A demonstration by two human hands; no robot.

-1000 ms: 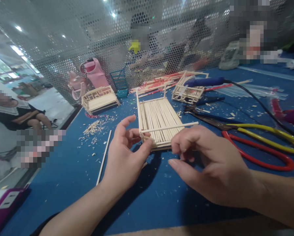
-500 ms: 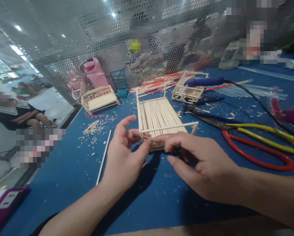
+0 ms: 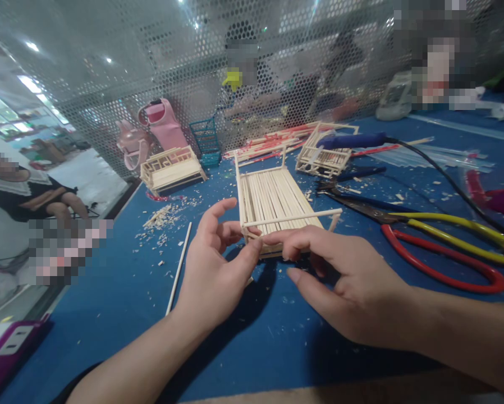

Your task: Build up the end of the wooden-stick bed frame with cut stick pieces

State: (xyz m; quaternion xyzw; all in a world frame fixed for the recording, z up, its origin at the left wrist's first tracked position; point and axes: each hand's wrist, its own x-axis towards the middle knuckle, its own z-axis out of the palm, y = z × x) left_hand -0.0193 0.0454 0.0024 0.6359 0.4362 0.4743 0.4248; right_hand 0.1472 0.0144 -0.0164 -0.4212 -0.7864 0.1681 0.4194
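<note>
A small bed-shaped frame of pale wooden sticks (image 3: 273, 199) lies on the blue table (image 3: 121, 280). My left hand (image 3: 216, 264) pinches its near left corner between thumb and fingers. My right hand (image 3: 344, 280) rests beside it, the forefinger stretched along the frame's near edge and touching it. A thin stick forms a rail (image 3: 292, 217) across the near end of the frame.
A loose long stick (image 3: 178, 268) lies left of my hands. Red and yellow-handled cutters (image 3: 445, 247) lie at right, with a blue glue gun (image 3: 353, 140) and cord behind. Two other stick models (image 3: 172, 168) (image 3: 323, 154), stick piles, wood chips and a mesh screen stand farther back. People sit behind.
My right hand opened from a curled pinch and stretched its forefinger along the frame's near edge. The left hand kept its hold on the corner.
</note>
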